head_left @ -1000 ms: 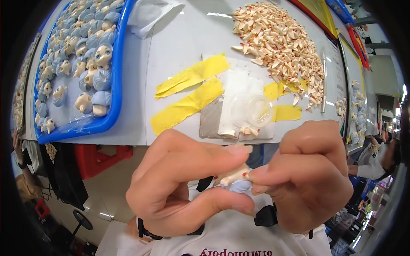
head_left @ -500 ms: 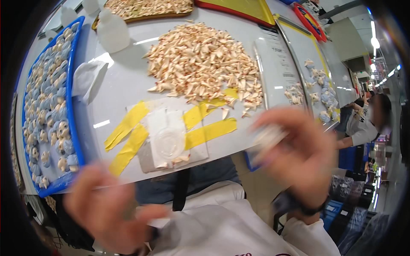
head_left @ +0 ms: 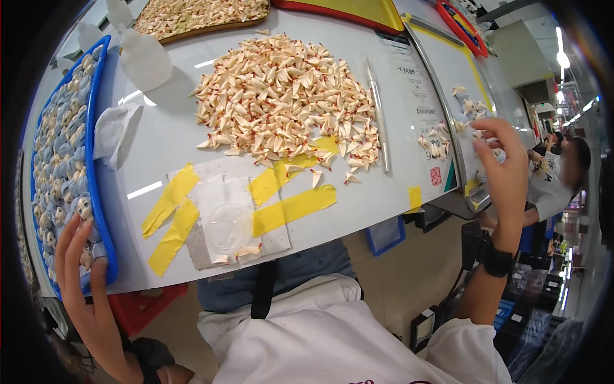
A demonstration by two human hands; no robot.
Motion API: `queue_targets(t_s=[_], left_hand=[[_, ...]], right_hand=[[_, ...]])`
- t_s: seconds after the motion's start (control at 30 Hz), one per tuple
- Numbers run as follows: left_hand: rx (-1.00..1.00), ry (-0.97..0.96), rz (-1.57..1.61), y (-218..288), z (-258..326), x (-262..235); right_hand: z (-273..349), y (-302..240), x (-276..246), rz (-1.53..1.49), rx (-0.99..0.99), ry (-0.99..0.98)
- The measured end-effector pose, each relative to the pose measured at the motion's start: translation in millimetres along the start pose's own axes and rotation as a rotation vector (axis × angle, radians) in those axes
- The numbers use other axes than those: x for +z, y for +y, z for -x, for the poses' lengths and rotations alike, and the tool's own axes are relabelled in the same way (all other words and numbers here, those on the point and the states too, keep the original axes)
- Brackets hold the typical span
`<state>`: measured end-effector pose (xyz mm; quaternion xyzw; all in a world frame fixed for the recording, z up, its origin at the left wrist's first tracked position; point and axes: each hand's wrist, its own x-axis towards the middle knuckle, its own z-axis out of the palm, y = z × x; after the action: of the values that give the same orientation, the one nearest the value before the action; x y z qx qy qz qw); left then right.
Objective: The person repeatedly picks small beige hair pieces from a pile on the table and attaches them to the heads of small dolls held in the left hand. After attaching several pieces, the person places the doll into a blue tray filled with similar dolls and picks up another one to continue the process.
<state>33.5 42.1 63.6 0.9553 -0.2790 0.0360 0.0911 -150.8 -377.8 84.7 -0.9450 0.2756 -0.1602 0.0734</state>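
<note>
My left hand (head_left: 84,288) is over the near end of a blue tray (head_left: 105,256). Its fingers are spread among small doll heads (head_left: 61,153) with pale faces and light-blue hair; one lies between fingers and thumb, not clearly gripped. My right hand (head_left: 502,157) reaches over a metal-rimmed tray (head_left: 441,109) at the right. Its thumb and forefinger are curved and apart beside several blue-and-cream pieces (head_left: 470,105), and no held piece can be made out. A big heap of cream, pointed, red-tipped pieces (head_left: 288,96) lies mid-table.
Yellow tape strips (head_left: 294,211) flank a clear round dish (head_left: 227,227), with a few loose pointed pieces near it. A silver pen-like tool (head_left: 377,115) lies right of the heap. A white bottle (head_left: 146,61) and cloth (head_left: 117,131) stand left. Another person (head_left: 563,173) is at the far right.
My left hand has moved left and up onto the blue tray. My right hand has moved right and up to the metal-rimmed tray; the whitish thing in its fingers no longer shows.
</note>
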Motion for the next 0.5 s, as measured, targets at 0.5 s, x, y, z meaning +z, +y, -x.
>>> queue_targets(t_s=[0.5], left_hand=[[-0.34,0.143,0.319,1,-15,8]], right_hand=[[-3,-35,37,-0.059,-0.162,-0.081]])
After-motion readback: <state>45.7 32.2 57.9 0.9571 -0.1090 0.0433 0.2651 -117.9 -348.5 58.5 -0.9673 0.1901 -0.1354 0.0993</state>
